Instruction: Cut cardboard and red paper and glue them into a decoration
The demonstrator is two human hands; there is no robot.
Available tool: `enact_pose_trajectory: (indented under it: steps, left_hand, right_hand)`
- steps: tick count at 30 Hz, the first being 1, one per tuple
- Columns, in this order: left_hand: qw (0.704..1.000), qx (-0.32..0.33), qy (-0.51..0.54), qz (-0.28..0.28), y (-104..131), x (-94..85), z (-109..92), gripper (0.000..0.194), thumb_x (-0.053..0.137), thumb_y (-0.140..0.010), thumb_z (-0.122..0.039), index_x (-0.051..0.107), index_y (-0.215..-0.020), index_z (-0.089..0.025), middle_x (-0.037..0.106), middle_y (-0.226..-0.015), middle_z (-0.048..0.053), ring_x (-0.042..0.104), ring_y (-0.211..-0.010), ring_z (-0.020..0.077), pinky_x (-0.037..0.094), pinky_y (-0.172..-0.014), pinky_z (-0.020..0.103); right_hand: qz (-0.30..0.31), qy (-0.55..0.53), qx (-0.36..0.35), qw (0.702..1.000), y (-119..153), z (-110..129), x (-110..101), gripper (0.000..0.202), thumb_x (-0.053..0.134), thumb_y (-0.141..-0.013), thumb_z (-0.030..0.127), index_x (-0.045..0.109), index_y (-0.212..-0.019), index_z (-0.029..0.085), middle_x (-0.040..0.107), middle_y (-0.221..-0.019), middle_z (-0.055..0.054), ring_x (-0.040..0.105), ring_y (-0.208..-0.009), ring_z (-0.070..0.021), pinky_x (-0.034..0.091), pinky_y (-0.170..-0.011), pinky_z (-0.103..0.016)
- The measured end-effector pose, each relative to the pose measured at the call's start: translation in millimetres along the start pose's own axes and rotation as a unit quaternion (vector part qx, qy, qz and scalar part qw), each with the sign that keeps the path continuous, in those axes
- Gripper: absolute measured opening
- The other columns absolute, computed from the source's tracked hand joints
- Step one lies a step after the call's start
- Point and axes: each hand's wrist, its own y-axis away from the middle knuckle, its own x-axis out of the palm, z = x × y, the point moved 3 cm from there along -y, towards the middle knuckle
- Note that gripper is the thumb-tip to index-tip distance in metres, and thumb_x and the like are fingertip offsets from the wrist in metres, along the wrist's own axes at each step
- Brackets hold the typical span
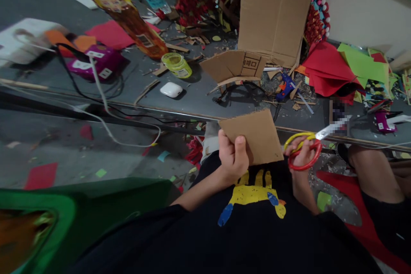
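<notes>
My left hand point(233, 156) grips a flat, roughly four-sided piece of brown cardboard point(257, 137), thumb on top and fingers curled at its left edge. To its right, my right hand point(301, 152) is closed around the handles of a pair of scissors point(324, 132), one loop yellow and the other red. The silver blades point up and right, away from the cardboard, and look shut. Both hands are in front of my body, just short of the table edge. A curved cardboard offcut point(233, 68) with printed characters lies on the table beyond.
A blue glue gun point(285, 87), a white earphone case point(171, 90), a yellow tub point(177, 66) and a bottle of amber liquid point(138, 30) are on the table point(199, 102). A tall cardboard sheet point(276, 13) stands behind. Another person's leg point(374, 171) is at right.
</notes>
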Motion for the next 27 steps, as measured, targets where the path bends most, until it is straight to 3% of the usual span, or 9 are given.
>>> enact_pose_trajectory:
  steps: [2, 7, 10, 12, 19, 23, 27]
  left_hand:
    - [0.999, 0.025, -0.012, 0.021, -5, -3.0, 4, 0.027, 0.044, -0.094, -0.048, 0.049, -0.100, -0.022, 0.058, -0.084, 0.002, 0.058, -0.073, 0.0143, 0.050, -0.070, 0.029]
    - [0.987, 0.078, -0.040, 0.133, -23, -6.5, 9, 0.022, 0.050, -0.093, -0.042, 0.055, -0.096, -0.020, 0.064, -0.083, 0.003, 0.064, -0.076, 0.0162, 0.051, -0.071, 0.030]
    - [0.977, 0.124, 0.012, 0.171, -27, -6.0, 4, 0.012, 0.047, -0.095, -0.026, 0.056, -0.101, -0.021, 0.069, -0.092, 0.006, 0.067, -0.085, 0.0169, 0.053, -0.076, 0.031]
    - [0.969, 0.156, 0.030, 0.188, -28, -5.1, -1, 0.016, 0.046, -0.094, -0.018, 0.058, -0.103, -0.022, 0.070, -0.096, 0.007, 0.067, -0.090, 0.0174, 0.054, -0.079, 0.032]
    - [0.960, 0.204, 0.003, 0.190, -30, -5.4, -6, 0.027, 0.045, -0.090, -0.006, 0.062, -0.105, -0.020, 0.071, -0.099, 0.008, 0.067, -0.094, 0.0173, 0.054, -0.082, 0.033]
    - [0.959, 0.218, -0.003, 0.183, -30, -6.1, -8, 0.029, 0.046, -0.089, -0.005, 0.063, -0.106, -0.021, 0.071, -0.099, 0.008, 0.067, -0.095, 0.0176, 0.055, -0.083, 0.034]
    - [0.963, 0.195, 0.010, 0.187, -27, -7.5, -6, 0.027, 0.049, -0.088, -0.007, 0.063, -0.107, -0.021, 0.071, -0.100, 0.006, 0.067, -0.093, 0.0172, 0.054, -0.081, 0.031]
  right_hand:
    - [-0.034, -0.044, -0.023, 0.998, -12, 7, -13, 0.036, 0.049, -0.082, 0.059, 0.037, -0.086, 0.025, 0.039, -0.060, 0.009, 0.039, -0.040, -0.0063, 0.038, -0.041, -0.020]
    - [0.063, -0.055, 0.010, 0.996, -19, 1, -32, 0.046, 0.057, -0.073, 0.065, 0.043, -0.087, 0.024, 0.042, -0.062, 0.007, 0.039, -0.041, -0.0064, 0.037, -0.039, -0.021]
    - [0.115, -0.057, 0.008, 0.992, -11, -10, -29, 0.049, 0.055, -0.073, 0.068, 0.046, -0.088, 0.023, 0.042, -0.066, 0.005, 0.041, -0.046, -0.0075, 0.039, -0.042, -0.022]
    - [0.137, -0.059, 0.001, 0.989, -6, -18, -25, 0.049, 0.053, -0.074, 0.070, 0.046, -0.087, 0.023, 0.042, -0.068, 0.005, 0.041, -0.049, -0.0077, 0.040, -0.045, -0.023]
    - [0.175, -0.040, 0.022, 0.984, -3, -28, -24, 0.048, 0.049, -0.079, 0.068, 0.045, -0.093, 0.023, 0.041, -0.069, 0.004, 0.040, -0.051, -0.0082, 0.038, -0.047, -0.023]
    - [0.195, -0.025, -0.026, 0.980, -3, -19, -24, 0.045, 0.045, -0.082, 0.068, 0.045, -0.091, 0.024, 0.040, -0.070, 0.003, 0.039, -0.051, -0.0093, 0.036, -0.045, -0.024]
    - [0.209, 0.073, -0.072, 0.973, 3, -15, -26, 0.051, 0.049, -0.079, 0.071, 0.046, -0.101, 0.024, 0.045, -0.080, -0.001, 0.045, -0.061, -0.0133, 0.042, -0.053, -0.028]
